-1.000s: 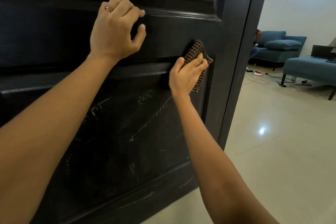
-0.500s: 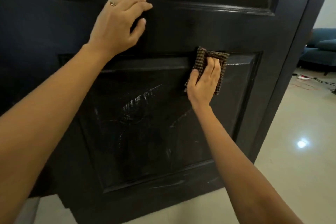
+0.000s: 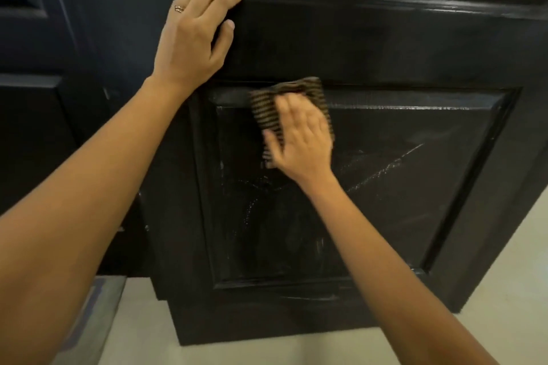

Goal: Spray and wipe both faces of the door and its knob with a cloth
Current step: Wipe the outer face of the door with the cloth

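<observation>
Soft checked cloth (image 3: pixel 264 109) moulds under the flat-pressing right hand (image 3: pixel 302 141); the spread left hand (image 3: pixel 192 38) braces the probably heavy, free-swinging door (image 3: pixel 385 47).

L hand (image 3: pixel 194 38) flat, up high; R hand (image 3: pixel 302 139) flat, lower, blurred.

- We see a pale floor (image 3: pixel 498 305) along the bottom;
- a grey mat (image 3: pixel 98 314) — blue-edged — lies on it, lower left;
- a dark blue panelled surface (image 3: pixel 35 38) stands at left.

Bare forearms (image 3: pixel 89 187); thin, perhaps gold ring (image 3: pixel 178 8) on left hand (image 3: pixel 192 38)
</observation>
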